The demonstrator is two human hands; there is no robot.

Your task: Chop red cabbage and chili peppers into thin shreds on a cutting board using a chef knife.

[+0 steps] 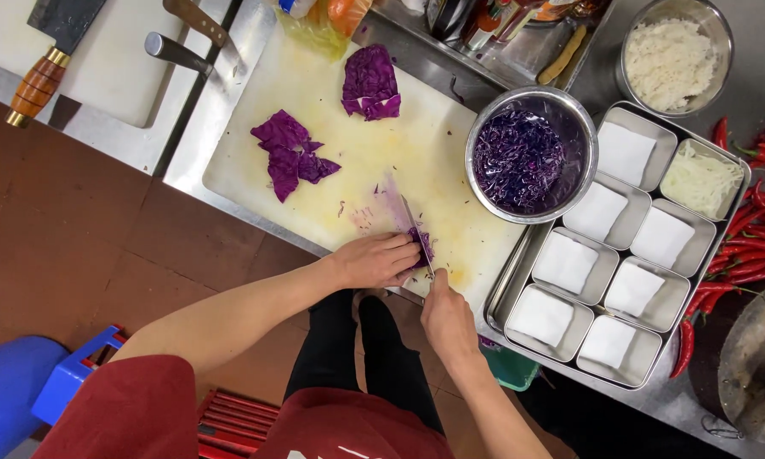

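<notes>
Both hands work at the cutting board's (331, 183) near edge; left hand (374, 260) fingers pin cabbage (421, 245); right hand (447, 319) grips knife (416, 229).

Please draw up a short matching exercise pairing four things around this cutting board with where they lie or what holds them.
Things:
1. Knife
2. Shredded purple cabbage
3. Red chillies
4. Cleaver with wooden handle

Places:
A. in the round steel bowl
B. far left, on the white board
C. in the right hand
D. on the counter, right of the divided tray

Pairs: 1-C, 2-A, 3-D, 4-B
</notes>
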